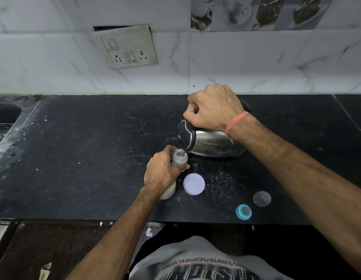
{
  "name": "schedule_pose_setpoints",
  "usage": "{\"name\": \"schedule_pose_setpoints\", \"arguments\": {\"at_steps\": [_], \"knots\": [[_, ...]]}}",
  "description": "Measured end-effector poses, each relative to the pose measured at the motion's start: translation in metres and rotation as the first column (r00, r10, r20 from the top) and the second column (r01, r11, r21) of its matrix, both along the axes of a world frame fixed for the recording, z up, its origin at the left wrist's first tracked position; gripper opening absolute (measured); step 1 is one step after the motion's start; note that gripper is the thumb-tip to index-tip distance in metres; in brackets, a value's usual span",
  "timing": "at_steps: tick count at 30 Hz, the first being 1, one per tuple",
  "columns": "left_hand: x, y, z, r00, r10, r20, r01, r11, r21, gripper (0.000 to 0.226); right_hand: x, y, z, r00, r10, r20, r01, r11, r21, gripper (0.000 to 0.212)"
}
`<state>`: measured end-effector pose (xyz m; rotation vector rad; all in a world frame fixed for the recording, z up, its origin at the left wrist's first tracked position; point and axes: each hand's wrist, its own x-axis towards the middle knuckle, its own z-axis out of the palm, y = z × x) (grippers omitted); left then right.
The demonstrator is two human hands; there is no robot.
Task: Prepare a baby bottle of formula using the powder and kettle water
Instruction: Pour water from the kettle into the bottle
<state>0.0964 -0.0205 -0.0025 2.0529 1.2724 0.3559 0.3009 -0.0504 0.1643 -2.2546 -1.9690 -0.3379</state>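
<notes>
While tilted, steel kettle [211, 142] meets bottle [179, 157].

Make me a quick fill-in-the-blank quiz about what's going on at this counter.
1. The right hand tilts the steel ___ to pour.
2. The left hand steadies the open ___ under the spout.
3. The white round lid lies on the ___ countertop.
4. The teal nipple ring sits ___ the bottle.

Missing: kettle; bottle; black; off
</notes>
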Motion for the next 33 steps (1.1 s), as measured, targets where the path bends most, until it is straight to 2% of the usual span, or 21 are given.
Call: {"name": "schedule_pose_setpoints", "arguments": {"at_steps": [7,16,33], "knots": [[0.001,0.0,0.006,1.0,-0.006,-0.016,0.006,1.0,0.0,0.057,-0.003,0.0,0.004,1.0,0.018,0.017,-0.018,1.0,0.005,0.034],[0.002,-0.001,0.004,0.998,-0.004,-0.067,0.005,1.0,0.01,0.05,-0.004,-0.006,0.002,1.0,0.001,0.024,-0.001,1.0,0.004,0.026],[0.003,-0.002,0.009,0.999,-0.001,-0.05,0.002,1.0,0.028,0.053,-0.011,-0.006,0.008,0.999,0.028,0.021,-0.028,1.0,-0.003,0.028]]}}
